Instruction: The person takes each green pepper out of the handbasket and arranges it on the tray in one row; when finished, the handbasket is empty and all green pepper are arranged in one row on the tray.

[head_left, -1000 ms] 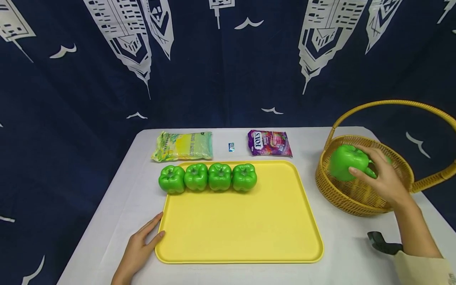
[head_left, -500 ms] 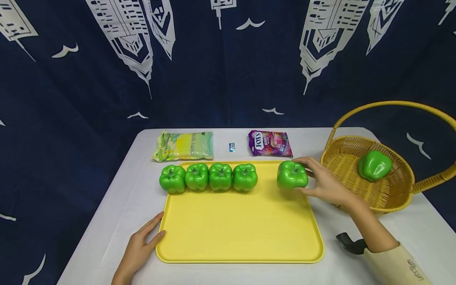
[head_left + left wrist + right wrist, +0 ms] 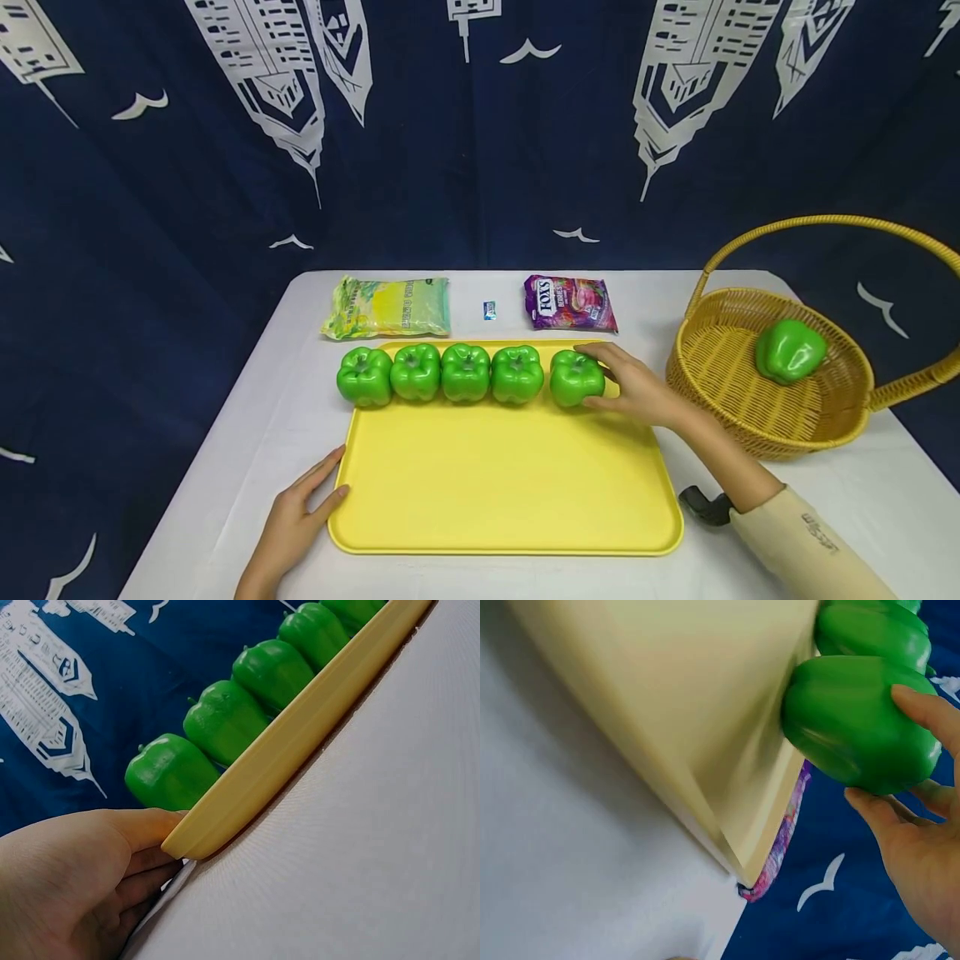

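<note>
My right hand (image 3: 626, 387) grips a green bell pepper (image 3: 576, 377) between thumb and fingers, over the upper right part of the yellow tray (image 3: 510, 483). In the right wrist view the held bell pepper (image 3: 859, 724) overlaps its neighbour in the row. Several more green bell peppers (image 3: 467, 372) line the tray's far side, the leftmost (image 3: 364, 377) reaching past its left edge. At the tray's left edge rests my left hand (image 3: 292, 517), fingers extended. The left wrist view shows its thumb against the tray's corner (image 3: 191, 840) and its other fingers lower down.
To the right stands a wicker basket (image 3: 686, 367) with a tall handle, one green bell pepper (image 3: 791, 352) inside. Behind the tray lie a green-yellow packet (image 3: 386, 308), a small blue-white sachet (image 3: 489, 311) and a purple FOX'S bag (image 3: 570, 303). A dark patterned cloth hangs behind the white table (image 3: 225, 500).
My right hand has lifted a bell pepper out of the basket and carried it left over the tray, to the right end of the row. My left hand has stayed at the tray's edge.
</note>
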`<state>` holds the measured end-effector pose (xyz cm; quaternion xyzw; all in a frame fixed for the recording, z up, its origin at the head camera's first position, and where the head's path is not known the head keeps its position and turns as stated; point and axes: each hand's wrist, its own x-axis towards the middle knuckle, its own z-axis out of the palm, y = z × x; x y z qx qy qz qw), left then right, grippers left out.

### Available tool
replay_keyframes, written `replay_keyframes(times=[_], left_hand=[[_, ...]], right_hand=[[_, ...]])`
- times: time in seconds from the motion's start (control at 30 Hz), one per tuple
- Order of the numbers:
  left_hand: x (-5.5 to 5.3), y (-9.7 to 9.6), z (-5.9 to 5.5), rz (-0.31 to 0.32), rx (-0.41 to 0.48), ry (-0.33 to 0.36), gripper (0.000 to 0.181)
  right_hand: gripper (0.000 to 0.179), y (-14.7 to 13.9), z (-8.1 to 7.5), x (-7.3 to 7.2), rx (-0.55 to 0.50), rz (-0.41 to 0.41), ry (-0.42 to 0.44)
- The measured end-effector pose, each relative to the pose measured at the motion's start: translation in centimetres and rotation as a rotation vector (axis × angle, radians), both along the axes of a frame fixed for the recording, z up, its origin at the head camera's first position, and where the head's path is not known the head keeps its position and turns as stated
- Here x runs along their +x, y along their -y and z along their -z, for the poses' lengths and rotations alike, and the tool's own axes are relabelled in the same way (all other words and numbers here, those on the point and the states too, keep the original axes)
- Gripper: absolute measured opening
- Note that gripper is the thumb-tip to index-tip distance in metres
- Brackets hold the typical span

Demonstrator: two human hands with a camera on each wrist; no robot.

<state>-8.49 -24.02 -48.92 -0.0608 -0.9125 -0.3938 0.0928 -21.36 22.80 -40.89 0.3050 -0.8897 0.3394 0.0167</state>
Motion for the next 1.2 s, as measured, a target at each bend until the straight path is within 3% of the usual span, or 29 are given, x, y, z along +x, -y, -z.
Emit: replay_keyframes(times=[0.47, 0.8, 1.03, 1.2], left_hand=[[0.0, 0.0, 0.1, 0.004, -0.008, -0.005, 0.051], [0.0, -0.2, -0.1, 0.005, -0.004, 0.004, 0.052], [0.0, -0.1, -0.2, 0.000, -0.006, 0.009, 0.052], [0.0, -0.1, -0.2, 0.001, -0.008, 0.014, 0.052]], right_hand=[[0.077, 0.5, 0.2, 0.0, 0.069, -0.004, -0.068], [0.079, -1.2, -0.9, 1.7, 0.051, 0.069, -0.077], [0.065, -5.1, -1.7, 3.3, -0.001, 0.212, -0.084], [0.063, -9.1, -2.3, 3.7, -0.027, 0.410, -0.131]])
